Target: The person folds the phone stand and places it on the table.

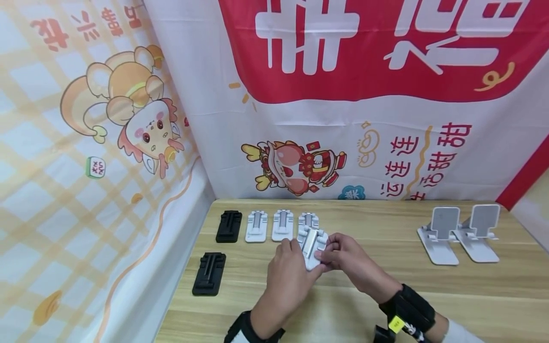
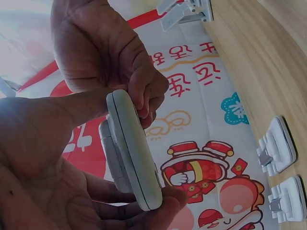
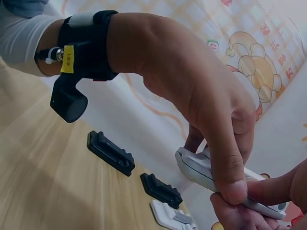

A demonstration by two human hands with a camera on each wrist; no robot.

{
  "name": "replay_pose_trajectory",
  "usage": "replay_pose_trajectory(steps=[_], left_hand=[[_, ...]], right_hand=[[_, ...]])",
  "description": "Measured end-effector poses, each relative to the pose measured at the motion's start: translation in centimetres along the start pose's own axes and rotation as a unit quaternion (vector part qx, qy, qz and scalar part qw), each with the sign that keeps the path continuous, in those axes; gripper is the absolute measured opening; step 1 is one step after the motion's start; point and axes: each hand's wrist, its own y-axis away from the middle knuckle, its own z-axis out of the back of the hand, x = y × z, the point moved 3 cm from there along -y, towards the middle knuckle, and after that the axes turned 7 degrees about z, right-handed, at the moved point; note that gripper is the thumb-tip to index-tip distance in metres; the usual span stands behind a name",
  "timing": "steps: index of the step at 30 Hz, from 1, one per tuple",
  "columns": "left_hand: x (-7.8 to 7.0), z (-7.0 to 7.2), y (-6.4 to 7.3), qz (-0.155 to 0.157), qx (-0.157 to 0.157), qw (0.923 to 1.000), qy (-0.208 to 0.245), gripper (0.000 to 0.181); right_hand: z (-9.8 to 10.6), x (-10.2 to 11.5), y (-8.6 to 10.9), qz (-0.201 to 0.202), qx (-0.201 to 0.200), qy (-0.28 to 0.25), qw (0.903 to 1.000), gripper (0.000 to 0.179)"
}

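Observation:
A folded white phone stand (image 1: 310, 247) is held up between both hands over the table. My left hand (image 1: 286, 272) grips its left side and lower end, thumb along one edge and fingers at the other, as the left wrist view shows. From the right, my right hand (image 1: 349, 261) pinches the same stand between thumb and fingers. Seen side-on in the left wrist view, the stand (image 2: 134, 151) is a thin slab with its folded arm flat against it. Behind it in the head view, a folded white stand (image 1: 308, 219) is partly covered.
Two more folded white stands (image 1: 256, 226) lie along the back, beside a black folded stand (image 1: 229, 226). Another black stand (image 1: 209, 274) lies nearer, at the left. Two opened white stands (image 1: 438, 236) stand at the right. A printed cloth (image 1: 206, 114) hangs behind the wooden table (image 1: 369, 305).

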Motion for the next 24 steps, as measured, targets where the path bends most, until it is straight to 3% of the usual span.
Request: replay_pose_trajectory(steps=[11,14,16,19,24], left_hand=[[0.8,0.1,-1.0,-0.008,-0.024,0.9997,-0.006,0.082],[1.7,-0.3,-1.3,-0.002,-0.038,0.9993,-0.001,0.076],[2.9,-0.8,-1.5,0.008,-0.048,0.9988,0.006,0.071],[5.6,-1.7,-2.0,0.037,-0.058,0.9976,0.011,0.066],[11.0,-3.1,-3.2,0.091,-0.075,0.9929,0.014,0.056]], right_hand=[[-0.5,-0.2,0.0,0.011,0.008,0.013,0.9998,0.040],[0.0,-0.5,-0.2,0.021,0.006,0.035,0.9992,0.037],[1.0,-0.7,-0.4,0.034,-0.007,0.076,0.9965,0.034],[3.5,-1.1,-0.9,0.045,-0.046,0.170,0.9833,0.035],[9.1,-1.6,-1.7,0.058,-0.092,0.304,0.9463,0.043]])
